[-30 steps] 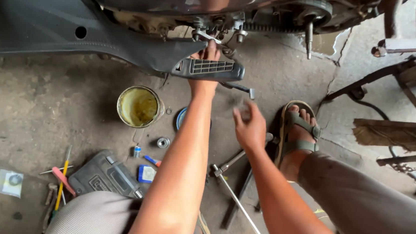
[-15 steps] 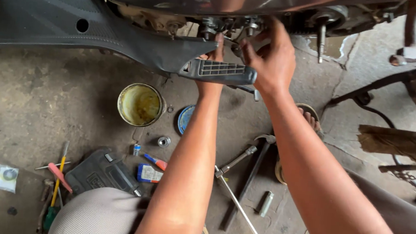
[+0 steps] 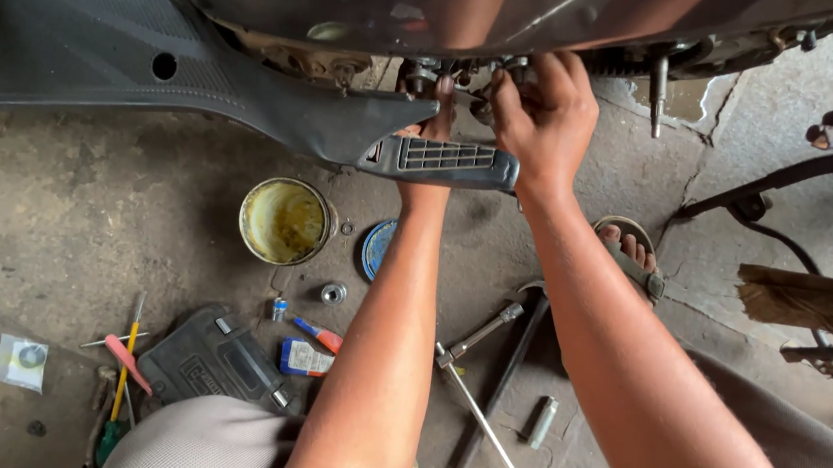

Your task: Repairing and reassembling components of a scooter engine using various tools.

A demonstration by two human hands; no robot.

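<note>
The bolts and fittings on the underside of the scooter are where both your hands now work, just above the ribbed grey footrest at the top middle of the view. Your right hand has come up off the floor, where it hung near your sandalled foot a second ago, and its fingers are now curled shut around a small fitting there; what exactly they pinch is too hidden to tell. Your left hand stays reached up behind the footrest, mostly covered by it, so you cannot tell whether its fingers are closed. With both hands at the one spot, the work looks to have passed from reaching to handling the fitting itself. Below on the concrete floor lie the yellow tin, a blue lid, a socket wrench and screwdrivers near the lower left corner.
</note>
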